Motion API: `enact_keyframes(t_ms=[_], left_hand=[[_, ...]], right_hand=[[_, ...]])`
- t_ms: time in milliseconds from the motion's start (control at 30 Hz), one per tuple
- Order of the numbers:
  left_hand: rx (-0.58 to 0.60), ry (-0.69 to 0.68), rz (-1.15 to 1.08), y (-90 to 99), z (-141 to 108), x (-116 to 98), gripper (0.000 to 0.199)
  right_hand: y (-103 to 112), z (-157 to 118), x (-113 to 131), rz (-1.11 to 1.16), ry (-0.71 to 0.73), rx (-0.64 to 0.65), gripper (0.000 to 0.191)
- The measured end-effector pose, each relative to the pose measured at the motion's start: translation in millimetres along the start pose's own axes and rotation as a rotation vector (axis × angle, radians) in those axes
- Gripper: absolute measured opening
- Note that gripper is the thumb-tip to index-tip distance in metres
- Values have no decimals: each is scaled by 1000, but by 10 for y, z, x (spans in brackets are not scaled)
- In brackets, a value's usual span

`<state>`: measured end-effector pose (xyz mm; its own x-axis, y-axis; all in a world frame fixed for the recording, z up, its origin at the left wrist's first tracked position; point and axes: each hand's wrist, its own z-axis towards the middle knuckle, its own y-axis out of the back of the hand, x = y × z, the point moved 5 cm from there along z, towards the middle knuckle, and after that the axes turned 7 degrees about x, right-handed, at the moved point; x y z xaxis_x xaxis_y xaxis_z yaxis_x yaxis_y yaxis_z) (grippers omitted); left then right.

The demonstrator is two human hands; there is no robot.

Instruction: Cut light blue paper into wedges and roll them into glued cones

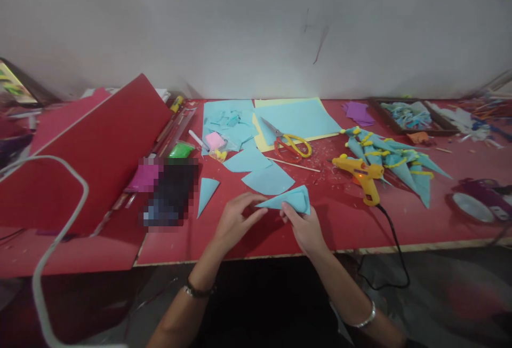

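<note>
A light blue paper cone [288, 198] is held above the red table, its point toward the left and its wide end toward the right. My right hand [306, 225] grips the wide end, thumb on the near side. At the narrow tip, my left hand [239, 217] has its thumb and fingers closed around the point. Just beyond the cone lie flat blue paper pieces [269, 178]. A slim folded blue paper piece [207, 194] rests left of my left hand. Scissors [288, 142] with yellow and red handles lie behind.
A yellow glue gun [362, 174] with a black cord sits right, by a pile of yellow-trimmed blue cones [394, 158]. Blue sheets [300, 116] lie at the back near the wall. Red board [108, 161] leans at left, with a white bent tube [60, 230] before it.
</note>
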<state>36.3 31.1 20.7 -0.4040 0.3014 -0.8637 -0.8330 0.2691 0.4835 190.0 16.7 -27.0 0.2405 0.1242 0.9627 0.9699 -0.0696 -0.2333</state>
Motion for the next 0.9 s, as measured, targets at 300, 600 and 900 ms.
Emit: enact_keyframes(t_ms=[300,600,900], left_hand=[[-134,79,-47,29,-33,-11,11],[-97,105,78,70,-29,-11,34],[-308,58,335,445,-133,-48,29]], right_hand=[[-40,-30,111,-111,33,48,23],[-87,-62,160,-135,-25,32,24],[-35,-59,112,-105,-20,23,24]])
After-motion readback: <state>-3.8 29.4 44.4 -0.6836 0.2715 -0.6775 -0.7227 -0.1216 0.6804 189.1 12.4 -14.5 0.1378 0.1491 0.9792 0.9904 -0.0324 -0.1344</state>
